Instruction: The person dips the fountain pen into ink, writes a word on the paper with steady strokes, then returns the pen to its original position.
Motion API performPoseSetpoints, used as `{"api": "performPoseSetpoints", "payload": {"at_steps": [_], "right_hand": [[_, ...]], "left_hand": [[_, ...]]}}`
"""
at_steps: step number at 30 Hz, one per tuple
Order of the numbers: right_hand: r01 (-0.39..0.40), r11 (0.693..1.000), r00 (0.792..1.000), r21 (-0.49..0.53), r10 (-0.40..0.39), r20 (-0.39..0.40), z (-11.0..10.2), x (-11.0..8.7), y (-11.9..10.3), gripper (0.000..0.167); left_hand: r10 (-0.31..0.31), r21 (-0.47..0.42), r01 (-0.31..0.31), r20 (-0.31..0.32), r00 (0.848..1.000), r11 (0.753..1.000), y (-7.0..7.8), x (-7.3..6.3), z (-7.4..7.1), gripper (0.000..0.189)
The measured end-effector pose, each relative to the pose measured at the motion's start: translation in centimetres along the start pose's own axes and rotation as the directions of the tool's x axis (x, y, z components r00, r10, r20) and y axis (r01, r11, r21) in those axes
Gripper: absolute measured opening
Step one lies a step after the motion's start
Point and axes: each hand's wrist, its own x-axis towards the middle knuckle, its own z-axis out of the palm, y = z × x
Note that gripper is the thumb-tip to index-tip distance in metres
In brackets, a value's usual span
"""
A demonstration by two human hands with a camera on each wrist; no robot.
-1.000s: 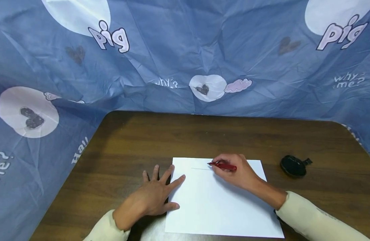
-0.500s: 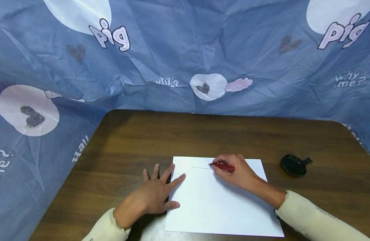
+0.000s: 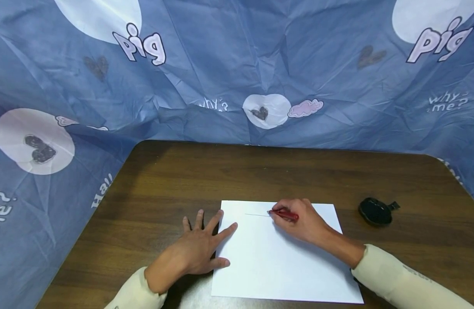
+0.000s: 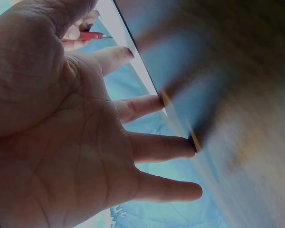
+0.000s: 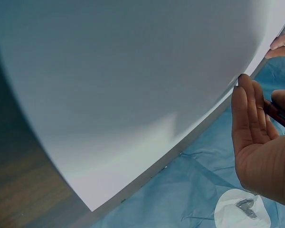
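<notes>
A white sheet of paper (image 3: pixel 283 266) lies on the wooden table, with one thin dark line (image 3: pixel 256 215) near its top edge. My right hand (image 3: pixel 302 221) pinches a red pen (image 3: pixel 286 214), whose tip is at the right part of the line. In the right wrist view the same pen (image 5: pixel 279 114) shows between thumb and fingers. My left hand (image 3: pixel 194 251) is spread at the sheet's left edge, index fingertip and thumb over the paper, the other fingers over the table. The left wrist view shows its palm (image 4: pixel 61 142) and straight fingers.
To the right of the paper sits a small black round object with a tab (image 3: pixel 376 211); its kind is unclear. A brown wooden table (image 3: pixel 175 171) carries everything. Blue printed fabric (image 3: pixel 206 64) hangs behind the table and on its left.
The right hand and pen have shifted slightly right and down since one second ago, and the pen has tilted a little. The left hand stays in place.
</notes>
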Motion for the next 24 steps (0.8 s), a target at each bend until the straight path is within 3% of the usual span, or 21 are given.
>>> {"api": "performPoseSetpoints", "payload": {"at_steps": [24], "right_hand": [[0.041,0.998,0.999,-0.047,-0.041,-0.011,0.08,-0.17,0.05,0.010]], "left_hand": [[0.000,0.009,0.000,0.001,1.000,1.000,0.05,-0.06,-0.09,0.082]]}}
